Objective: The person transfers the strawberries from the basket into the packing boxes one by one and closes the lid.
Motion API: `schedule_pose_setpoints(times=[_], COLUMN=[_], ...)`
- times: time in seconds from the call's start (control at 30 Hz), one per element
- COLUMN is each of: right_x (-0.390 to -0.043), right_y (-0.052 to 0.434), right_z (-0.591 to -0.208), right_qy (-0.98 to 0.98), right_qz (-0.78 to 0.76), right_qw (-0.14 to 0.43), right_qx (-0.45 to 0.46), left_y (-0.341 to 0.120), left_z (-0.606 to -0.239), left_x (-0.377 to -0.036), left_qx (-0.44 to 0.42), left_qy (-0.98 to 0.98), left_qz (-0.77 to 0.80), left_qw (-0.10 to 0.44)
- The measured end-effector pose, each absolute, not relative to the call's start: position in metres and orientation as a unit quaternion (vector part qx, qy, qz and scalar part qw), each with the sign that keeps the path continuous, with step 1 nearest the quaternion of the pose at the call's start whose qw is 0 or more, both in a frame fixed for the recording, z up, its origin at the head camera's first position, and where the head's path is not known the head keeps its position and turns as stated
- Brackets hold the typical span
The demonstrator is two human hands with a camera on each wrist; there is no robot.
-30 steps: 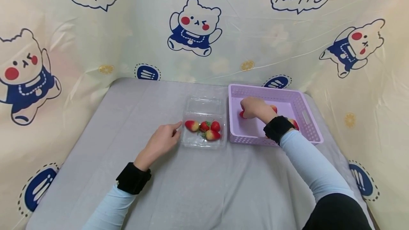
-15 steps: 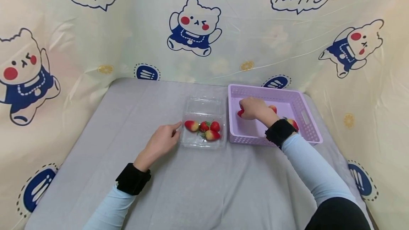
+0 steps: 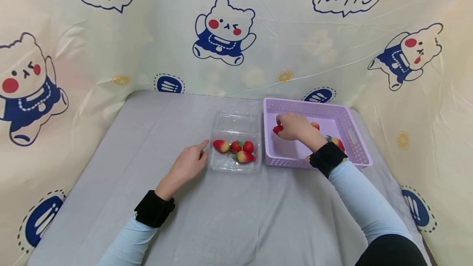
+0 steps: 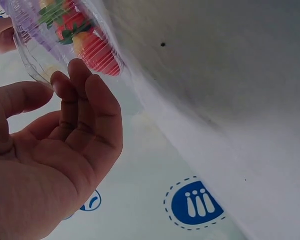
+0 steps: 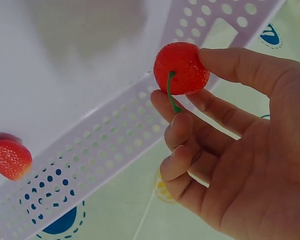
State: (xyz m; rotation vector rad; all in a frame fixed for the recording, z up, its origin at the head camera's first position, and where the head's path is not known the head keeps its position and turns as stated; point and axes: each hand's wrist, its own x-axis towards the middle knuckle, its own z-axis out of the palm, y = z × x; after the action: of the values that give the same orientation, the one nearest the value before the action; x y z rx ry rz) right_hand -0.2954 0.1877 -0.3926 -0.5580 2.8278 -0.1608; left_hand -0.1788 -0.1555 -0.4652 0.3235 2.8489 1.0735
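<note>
In my right hand (image 3: pixel 295 126), a round red strawberry (image 5: pixel 179 67) with a thin green stem is pinched between thumb and fingertips. That hand hangs over the left part of a lilac plastic basket (image 3: pixel 290 151). To the basket's left stands a clear plastic fruit box (image 3: pixel 221 165) with its lid tipped back. Several red and yellowish strawberries (image 3: pixel 245 157) with green leaves lie in the box. Thumb and index finger of my left hand (image 3: pixel 186 163) pinch the box's left rim, as the left wrist view shows; its other fingers are loosely bent.
More strawberries (image 3: pixel 337 143) lie in the right part of the basket, partly hidden by my right wrist. A grey cloth (image 3: pixel 221 216) covers the table. Behind and at the sides hangs a pale curtain (image 3: pixel 159 32) printed with bears.
My right hand has shifted very slightly left with the strawberry, which now shows more beyond the fingers. The left hand and the box have hardly moved.
</note>
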Motion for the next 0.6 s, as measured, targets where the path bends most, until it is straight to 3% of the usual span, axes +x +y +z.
schedule_pose_setpoints(times=[0.6], right_x=[-0.277], right_y=[0.185], right_z=[-0.384], right_qy=[0.971], right_qz=[-0.075], right_qw=[0.106], right_qx=[-0.202], left_y=[-0.157], left_z=[-0.467], left_x=[-0.18], left_qx=[0.105], left_qy=[0.932], left_qz=[0.344], left_qw=[0.046])
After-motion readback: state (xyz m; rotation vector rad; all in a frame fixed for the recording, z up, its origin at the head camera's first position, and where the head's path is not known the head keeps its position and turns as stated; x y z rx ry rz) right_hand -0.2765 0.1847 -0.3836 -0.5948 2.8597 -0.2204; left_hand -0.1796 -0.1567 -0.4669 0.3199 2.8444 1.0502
